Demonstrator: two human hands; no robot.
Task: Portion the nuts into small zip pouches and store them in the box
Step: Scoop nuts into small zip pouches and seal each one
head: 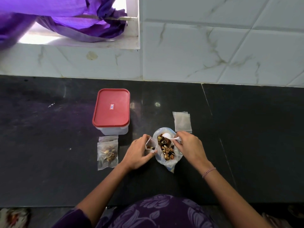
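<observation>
- Head view: left hand (138, 153) curls round a small clear zip pouch (150, 143), holding its mouth open; right hand (189, 147) pinches a white plastic spoon (166, 135) at the large clear bag of mixed nuts (166, 151).
- Pouch film looks light, limp and slippery; best held at the rim.
- Red-lidded clear plastic box (111, 111) stands closed nearby; black counter (246, 145) leaves room rightward.

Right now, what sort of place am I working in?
Most likely a home kitchen: a dark stone countertop runs along a marble-look tiled wall, and a red-lidded food box stands on it near an open bag of mixed nuts.
</observation>
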